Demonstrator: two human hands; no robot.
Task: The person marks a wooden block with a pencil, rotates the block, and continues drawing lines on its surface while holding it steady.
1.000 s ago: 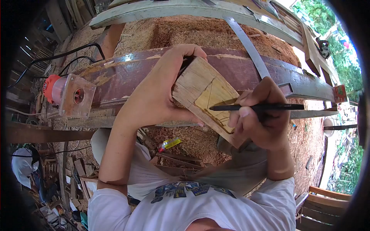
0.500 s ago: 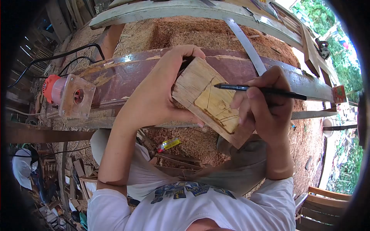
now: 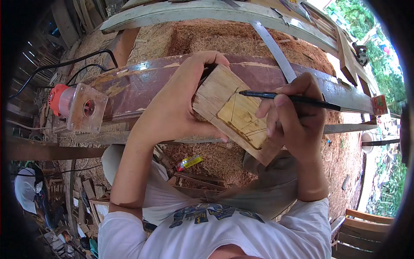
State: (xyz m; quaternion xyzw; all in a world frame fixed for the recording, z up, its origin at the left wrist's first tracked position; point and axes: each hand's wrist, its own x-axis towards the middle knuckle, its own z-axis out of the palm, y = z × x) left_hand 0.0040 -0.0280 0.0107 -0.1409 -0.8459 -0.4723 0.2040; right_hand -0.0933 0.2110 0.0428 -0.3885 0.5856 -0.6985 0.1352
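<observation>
A wooden block (image 3: 211, 97) is held tilted over the bench by my left hand (image 3: 189, 95), its fingers round the far edge and the thumb along the near side. Its face has a shallow, paler recess with rounded corners and dark pencil-like lines. My right hand (image 3: 297, 114) is closed on a black pen (image 3: 293, 98), with the tip at the upper end of a drawn line. The lower fingers of my right hand rest against the right part of the block.
A maroon plank bench (image 3: 142, 86) runs across in front of me. On its left lies a red trim router (image 3: 64, 101) with a clear base and black cord. A metal ruler (image 3: 274, 52) spans to a white beam (image 3: 181, 17). A yellow tube (image 3: 189, 162) lies below among wood shavings.
The pen and my right hand have shifted slightly left and up, bringing the tip to the top of the drawn line. The left hand and block stay in place.
</observation>
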